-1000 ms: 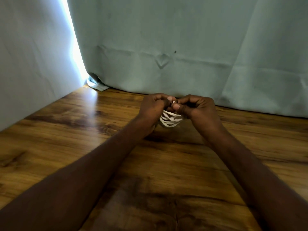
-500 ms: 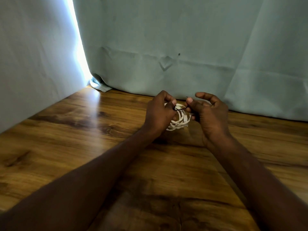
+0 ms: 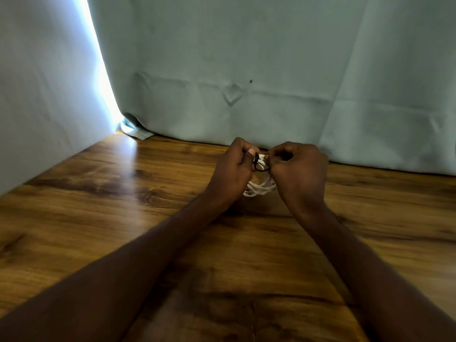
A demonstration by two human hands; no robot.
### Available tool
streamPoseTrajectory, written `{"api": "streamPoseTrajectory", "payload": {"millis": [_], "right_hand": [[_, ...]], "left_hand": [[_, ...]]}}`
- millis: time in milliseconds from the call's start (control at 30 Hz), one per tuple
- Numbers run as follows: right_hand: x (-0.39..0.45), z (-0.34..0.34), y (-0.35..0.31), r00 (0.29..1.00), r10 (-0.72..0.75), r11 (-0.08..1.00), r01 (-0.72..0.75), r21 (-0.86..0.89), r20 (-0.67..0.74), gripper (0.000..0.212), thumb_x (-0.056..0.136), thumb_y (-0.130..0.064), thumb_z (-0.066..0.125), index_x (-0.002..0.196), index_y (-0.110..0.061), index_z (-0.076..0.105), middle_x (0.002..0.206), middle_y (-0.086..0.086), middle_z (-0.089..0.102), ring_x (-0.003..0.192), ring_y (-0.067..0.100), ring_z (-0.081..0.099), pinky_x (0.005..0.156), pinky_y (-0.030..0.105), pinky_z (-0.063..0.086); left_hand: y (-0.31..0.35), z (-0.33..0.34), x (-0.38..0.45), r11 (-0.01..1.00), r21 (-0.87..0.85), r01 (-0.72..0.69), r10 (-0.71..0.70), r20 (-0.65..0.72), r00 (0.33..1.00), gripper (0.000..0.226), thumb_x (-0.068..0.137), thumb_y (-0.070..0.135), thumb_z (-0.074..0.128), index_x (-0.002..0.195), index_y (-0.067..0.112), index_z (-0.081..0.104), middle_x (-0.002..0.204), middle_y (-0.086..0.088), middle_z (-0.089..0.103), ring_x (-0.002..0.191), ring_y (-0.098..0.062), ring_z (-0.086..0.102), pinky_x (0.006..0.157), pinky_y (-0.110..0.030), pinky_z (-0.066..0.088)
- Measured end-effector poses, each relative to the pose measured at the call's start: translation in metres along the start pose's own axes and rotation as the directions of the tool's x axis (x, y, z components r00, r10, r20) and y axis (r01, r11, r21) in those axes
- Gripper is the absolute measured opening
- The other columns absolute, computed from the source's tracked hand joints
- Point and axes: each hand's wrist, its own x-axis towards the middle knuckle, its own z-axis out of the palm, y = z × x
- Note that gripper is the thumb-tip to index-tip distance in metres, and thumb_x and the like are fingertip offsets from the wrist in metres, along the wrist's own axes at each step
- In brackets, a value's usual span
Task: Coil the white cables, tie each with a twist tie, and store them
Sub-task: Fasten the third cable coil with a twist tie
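While the left hand point(image 3: 233, 169) and right hand point(image 3: 297, 169) both pinch the thin dark twist tie point(image 3: 260, 166) atop the coiled white cable point(image 3: 259, 188) held between them above the wood-grain tabletop point(image 3: 123, 206), tying looks unfinished and storing remains.

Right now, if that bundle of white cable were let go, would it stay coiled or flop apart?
The white cable coil probably springs loose: its loops already splay unevenly. The dark twist tie looks unfinished. It seems light, hanging easily between fingertips.
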Motion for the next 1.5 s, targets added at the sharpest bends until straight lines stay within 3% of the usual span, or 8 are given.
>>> {"api": "streamPoseTrajectory", "payload": {"millis": [267, 467, 633, 867, 1033, 1167, 1300, 1500], "right_hand": [[-0.001, -0.002, -0.001, 0.997, 0.015, 1.0, -0.014, -0.007, 0.077, 0.02, 0.079, -0.011, 0.071, 0.091, -0.019, 0.085, 0.073, -0.004, 0.077, 0.059, 0.008, 0.068, 0.059, 0.034, 0.058], [0.0, 0.0, 0.001, 0.998, 0.065, 0.998, -0.065, -0.018, 0.006, 0.015, 0.081, -0.015, 0.079, 0.095, -0.019, 0.081, 0.071, -0.01, 0.071, 0.063, 0.001, 0.066, 0.058, 0.012, 0.049], [0.001, -0.001, -0.001, 0.989, 0.143, 0.988, -0.144, 0.059, 0.032, 0.003, 0.085, -0.019, 0.079, 0.084, -0.019, 0.082, 0.067, -0.005, 0.074, 0.056, 0.009, 0.071, 0.061, 0.04, 0.064], [-0.007, 0.0, -0.008, 0.99, 0.098, 0.991, -0.105, 0.077, 0.1, 0.015, 0.085, -0.016, 0.072, 0.091, -0.022, 0.084, 0.071, -0.009, 0.075, 0.062, 0.004, 0.07, 0.061, 0.031, 0.06], [-0.004, 0.0, -0.002, 0.984, 0.167, 0.962, -0.176, 0.209, 0.058, 0.014, 0.086, -0.013, 0.078, 0.096, -0.021, 0.072, 0.068, 0.0, 0.074, 0.058, 0.014, 0.073, 0.06, 0.042, 0.063], [-0.002, -0.001, -0.004, 0.931, 0.311, 0.856, -0.362, 0.368, 0.192, 0.01, 0.085, -0.011, 0.084, 0.087, -0.006, 0.075, 0.068, 0.01, 0.075, 0.058, 0.019, 0.072, 0.057, 0.032, 0.058], [-0.001, 0.0, -0.006, 0.887, 0.353, 0.738, -0.46, 0.494, 0.299, 0.013, 0.09, 0.002, 0.075, 0.103, 0.002, 0.076, 0.083, 0.017, 0.078, 0.068, 0.017, 0.074, 0.068, 0.026, 0.063], [-0.002, -0.001, -0.004, 0.927, 0.346, 0.835, -0.376, 0.402, 0.148, 0.003, 0.084, -0.002, 0.078, 0.086, -0.005, 0.079, 0.07, 0.012, 0.076, 0.064, 0.025, 0.075, 0.068, 0.039, 0.065]], "left_hand": [[-0.002, 0.003, 0.0, 1.0, -0.003, -0.029, 0.029, 0.034, 0.999, 0.014, 0.11, 0.013, 0.043, 0.116, 0.007, 0.054, 0.088, 0.004, 0.063, 0.071, 0.0, 0.06, 0.067, -0.021, 0.049], [-0.002, 0.005, -0.002, 0.999, 0.009, -0.031, 0.031, 0.041, 0.999, 0.014, 0.109, 0.014, 0.045, 0.117, 0.007, 0.053, 0.093, -0.001, 0.066, 0.072, 0.002, 0.06, 0.068, -0.022, 0.048], [0.0, 0.006, -0.003, 0.999, 0.008, -0.038, 0.038, 0.04, 0.998, 0.014, 0.109, 0.014, 0.045, 0.118, 0.007, 0.053, 0.092, 0.003, 0.063, 0.07, 0.005, 0.059, 0.066, -0.02, 0.047], [-0.002, 0.005, -0.001, 0.999, -0.034, 0.007, -0.006, 0.035, 0.999, 0.013, 0.11, 0.016, 0.044, 0.116, 0.01, 0.053, 0.093, 0.002, 0.062, 0.074, -0.002, 0.059, 0.068, -0.025, 0.049], [-0.001, 0.01, -0.002, 0.993, -0.084, 0.078, -0.076, 0.024, 0.997, 0.017, 0.11, 0.018, 0.043, 0.118, 0.007, 0.053, 0.091, 0.001, 0.063, 0.07, 0.002, 0.058, 0.067, -0.02, 0.047], [-0.003, 0.01, 0.001, 0.965, -0.175, 0.198, -0.205, -0.028, 0.978, 0.014, 0.11, 0.018, 0.044, 0.116, 0.009, 0.054, 0.088, -0.003, 0.063, 0.069, -0.005, 0.057, 0.066, -0.025, 0.048], [-0.002, 0.009, 0.005, 0.91, -0.28, 0.306, -0.336, -0.067, 0.939, 0.011, 0.109, 0.017, 0.046, 0.111, 0.014, 0.056, 0.087, -0.007, 0.063, 0.068, -0.01, 0.057, 0.064, -0.027, 0.048], [0.004, 0.012, 0.002, 0.917, -0.281, 0.283, -0.299, -0.014, 0.954, 0.012, 0.11, 0.017, 0.045, 0.116, 0.013, 0.054, 0.09, -0.006, 0.064, 0.067, -0.008, 0.057, 0.059, -0.021, 0.049]]}}
